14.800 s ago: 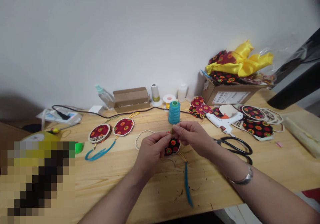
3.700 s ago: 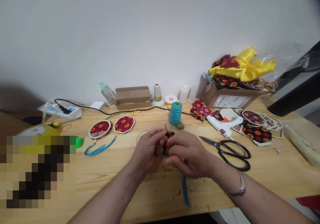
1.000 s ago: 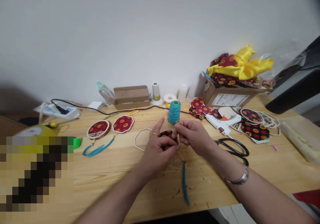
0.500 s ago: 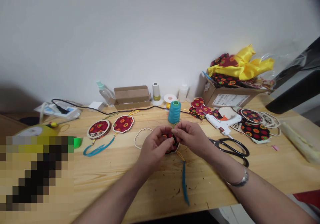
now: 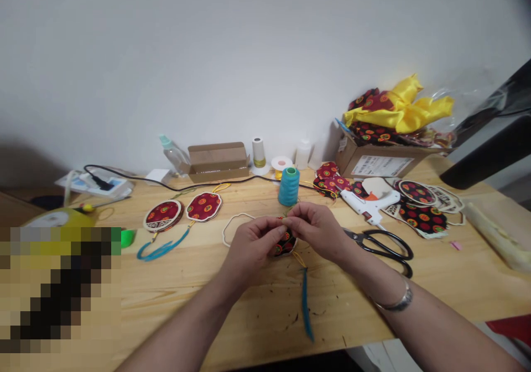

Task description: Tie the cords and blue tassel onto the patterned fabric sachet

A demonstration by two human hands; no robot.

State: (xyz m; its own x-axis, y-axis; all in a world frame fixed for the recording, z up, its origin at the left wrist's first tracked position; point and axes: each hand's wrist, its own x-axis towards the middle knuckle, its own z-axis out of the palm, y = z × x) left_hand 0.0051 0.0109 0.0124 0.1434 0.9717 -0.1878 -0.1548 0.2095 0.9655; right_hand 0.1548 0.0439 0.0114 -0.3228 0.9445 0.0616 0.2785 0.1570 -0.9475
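Note:
My left hand [image 5: 256,244] and my right hand [image 5: 312,227] meet fingertip to fingertip, both closed in a pinch. A short bit of thin greenish cord shows where they meet; most of it is hidden by the fingers. Directly below lies a black fabric ornament [image 5: 287,244] with red and orange flowers and a pale rim, partly covered by my left hand. From its lower edge run a yellow cord loop [image 5: 299,260] and a blue tassel [image 5: 306,305]. A pale scalloped frame [image 5: 226,230] sits beside my left hand. Behind the hands stands a blue thread spool [image 5: 289,187].
Black-handled scissors [image 5: 388,245] and a white glue gun [image 5: 367,205] lie to the right, near fabric pieces [image 5: 423,217]. Two red ornaments, one round [image 5: 164,215] and one scalloped [image 5: 204,206], lie left. A cardboard box [image 5: 377,159] of fabric stands behind.
The fingers of my left hand have closed in from a loose curl to a pinch against my right fingertips. More of the black ornament now shows. My right hand has barely shifted.

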